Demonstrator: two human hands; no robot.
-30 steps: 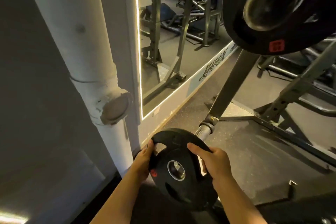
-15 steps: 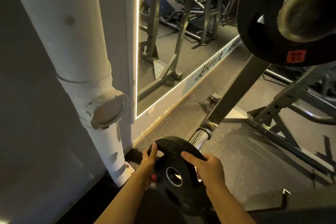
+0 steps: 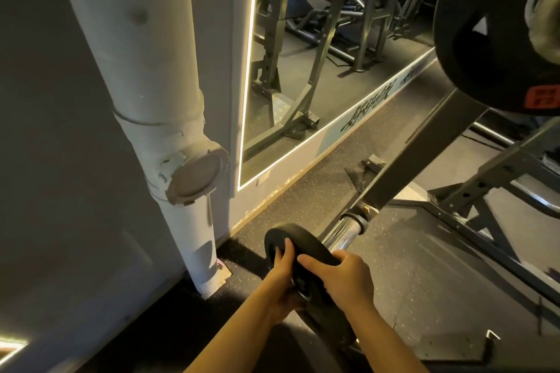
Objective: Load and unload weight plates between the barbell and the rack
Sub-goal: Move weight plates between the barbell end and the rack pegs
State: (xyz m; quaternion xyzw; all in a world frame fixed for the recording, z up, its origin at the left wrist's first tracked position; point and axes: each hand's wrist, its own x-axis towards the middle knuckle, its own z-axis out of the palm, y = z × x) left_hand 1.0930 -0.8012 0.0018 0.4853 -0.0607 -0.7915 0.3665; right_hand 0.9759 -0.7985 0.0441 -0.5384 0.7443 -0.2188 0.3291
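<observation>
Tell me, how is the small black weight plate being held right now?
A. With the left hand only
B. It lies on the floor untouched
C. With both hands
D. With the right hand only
C: the left hand and the right hand each grip the rim of the small plate by the chrome peg.

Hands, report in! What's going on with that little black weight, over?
Left hand and right hand both gripping the small black weight plate. Plate at the tip of the chrome storage peg. Peg bare beyond it, nothing in the way.
</observation>
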